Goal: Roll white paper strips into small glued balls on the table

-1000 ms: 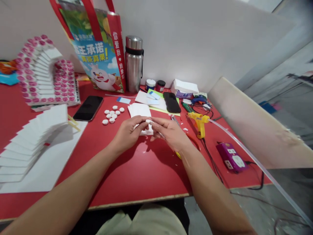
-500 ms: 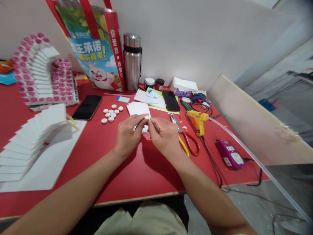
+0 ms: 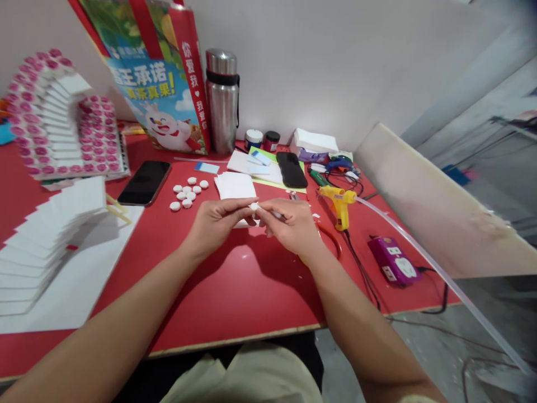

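Table (image 3: 235, 302), smooth and red, gives room between its straight edge and the left hand (image 3: 216, 223) and right hand (image 3: 293, 224), fingertips pinching one small white piece (image 3: 254, 206); flat stacked paper (image 3: 235, 186) lies just beyond; rounded discs (image 3: 191, 196) sit leftward.

Red table (image 3: 235, 296): white discs (image 3: 181, 196), glue gun (image 3: 342, 211) (yellow).

A small white piece (image 3: 254, 206) sits pinched between the fingertips of the left hand (image 3: 216, 223) and the right hand (image 3: 292, 225), raised above the red counter (image 3: 243, 285). Its exposed top looks matt and slightly uneven; the fingers cover its sides, so its full shape is unclear.
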Action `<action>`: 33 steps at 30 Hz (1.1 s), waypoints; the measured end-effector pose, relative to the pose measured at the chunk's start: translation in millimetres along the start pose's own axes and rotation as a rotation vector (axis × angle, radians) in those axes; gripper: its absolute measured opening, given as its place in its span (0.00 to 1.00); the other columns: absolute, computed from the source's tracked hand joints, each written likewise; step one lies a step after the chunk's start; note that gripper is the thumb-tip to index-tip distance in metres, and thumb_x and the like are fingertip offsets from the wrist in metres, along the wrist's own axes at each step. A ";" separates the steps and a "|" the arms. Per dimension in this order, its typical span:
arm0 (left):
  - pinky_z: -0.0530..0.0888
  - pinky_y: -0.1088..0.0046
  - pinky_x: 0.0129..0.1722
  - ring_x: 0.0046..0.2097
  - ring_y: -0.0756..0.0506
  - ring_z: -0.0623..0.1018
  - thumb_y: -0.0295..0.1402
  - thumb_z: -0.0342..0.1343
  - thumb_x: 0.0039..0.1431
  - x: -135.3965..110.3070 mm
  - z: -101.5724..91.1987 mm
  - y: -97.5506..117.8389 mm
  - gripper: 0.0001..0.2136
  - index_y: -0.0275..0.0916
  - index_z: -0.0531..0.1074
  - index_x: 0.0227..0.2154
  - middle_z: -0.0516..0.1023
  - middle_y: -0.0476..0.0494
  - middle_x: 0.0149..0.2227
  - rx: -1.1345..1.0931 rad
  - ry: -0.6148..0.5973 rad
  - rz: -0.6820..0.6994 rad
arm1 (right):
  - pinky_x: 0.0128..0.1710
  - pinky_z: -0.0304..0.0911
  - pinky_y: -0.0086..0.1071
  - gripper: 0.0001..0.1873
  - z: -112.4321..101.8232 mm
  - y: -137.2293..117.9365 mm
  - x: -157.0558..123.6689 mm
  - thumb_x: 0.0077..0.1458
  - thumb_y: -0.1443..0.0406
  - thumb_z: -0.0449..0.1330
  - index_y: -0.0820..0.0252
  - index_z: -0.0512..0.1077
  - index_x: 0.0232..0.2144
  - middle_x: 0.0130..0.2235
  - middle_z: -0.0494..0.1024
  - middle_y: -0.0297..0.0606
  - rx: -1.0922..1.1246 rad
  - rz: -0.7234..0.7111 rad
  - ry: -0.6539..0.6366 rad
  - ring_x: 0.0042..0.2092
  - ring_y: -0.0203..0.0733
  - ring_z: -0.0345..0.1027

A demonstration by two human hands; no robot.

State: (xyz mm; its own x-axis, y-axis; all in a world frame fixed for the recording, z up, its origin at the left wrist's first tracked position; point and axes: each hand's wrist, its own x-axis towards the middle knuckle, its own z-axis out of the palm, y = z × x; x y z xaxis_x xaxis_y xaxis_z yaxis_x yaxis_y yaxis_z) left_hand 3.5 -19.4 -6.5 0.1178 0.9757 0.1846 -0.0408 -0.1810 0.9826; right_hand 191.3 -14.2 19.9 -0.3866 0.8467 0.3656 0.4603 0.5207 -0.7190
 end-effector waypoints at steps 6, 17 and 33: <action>0.81 0.66 0.39 0.35 0.44 0.83 0.40 0.63 0.61 -1.2 0.3 -1.3 0.12 0.40 0.85 0.42 0.86 0.44 0.35 0.090 -0.035 0.070 | 0.34 0.64 0.32 0.15 4.7 -1.3 -0.5 0.67 0.58 0.58 0.56 0.80 0.31 0.25 0.78 0.34 0.010 0.039 0.027 0.29 0.39 0.72; 0.76 0.71 0.41 0.37 0.46 0.81 0.39 0.54 0.69 -0.2 -0.4 0.5 0.13 0.37 0.80 0.44 0.83 0.44 0.34 0.236 -0.031 0.189 | 0.35 0.75 0.37 0.20 -0.9 -2.2 6.9 0.57 0.50 0.67 0.59 0.78 0.42 0.35 0.83 0.39 0.677 0.451 -0.083 0.30 0.40 0.78; 0.78 0.71 0.40 0.36 0.46 0.81 0.40 0.58 0.66 -1.0 2.5 -1.7 0.13 0.36 0.80 0.43 0.82 0.44 0.34 0.169 0.011 0.147 | 0.25 0.66 0.29 0.13 9.6 -4.1 5.3 0.54 0.57 0.69 0.61 0.76 0.31 0.24 0.78 0.33 0.456 0.412 0.131 0.22 0.34 0.69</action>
State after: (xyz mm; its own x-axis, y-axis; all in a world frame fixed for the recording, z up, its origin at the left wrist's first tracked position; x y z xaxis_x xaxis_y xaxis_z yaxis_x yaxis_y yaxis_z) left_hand 5.9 -20.4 -8.3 0.1116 0.9384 0.3269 0.1098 -0.3386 0.9345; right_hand 179.7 -12.9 19.1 -0.1354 0.9893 0.0539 0.1526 0.0746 -0.9855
